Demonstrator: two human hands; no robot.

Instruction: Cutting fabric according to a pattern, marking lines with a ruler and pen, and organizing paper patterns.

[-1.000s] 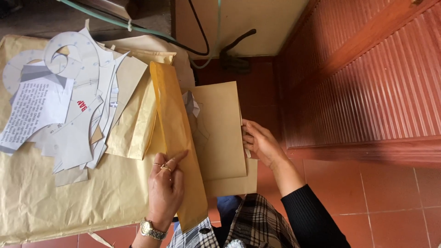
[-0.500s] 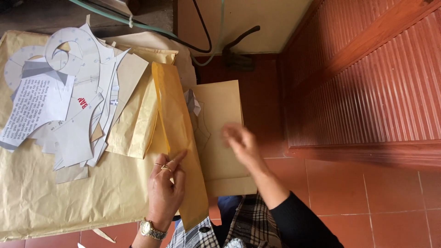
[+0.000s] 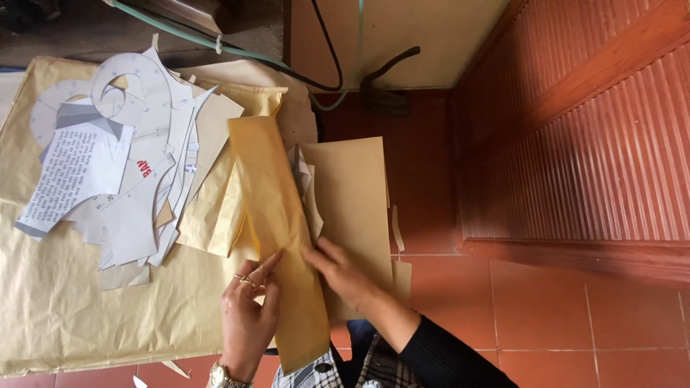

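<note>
Long folded strip of yellow-brown kraft paper [image 3: 277, 223]: centre frame, running 11 to 5 o'clock, lower end overhanging table [image 3: 65, 316] edge. Left hand [image 3: 248, 316]: flat, fingers released, pressing strip's left edge. Right hand [image 3: 345, 273]: at 3 o'clock of strip, fingertips pressing its right edge, nothing clenched. Tan rectangular paper sheet [image 3: 356, 208]: underneath, projecting over red tiled floor [image 3: 575, 309]. Heap of white and grey cut paper patterns [image 3: 122, 165]: 10 o'clock. Risk, judged: overhanging sheets likely to slide floorwards if pressure eases; crease may skew.
</note>
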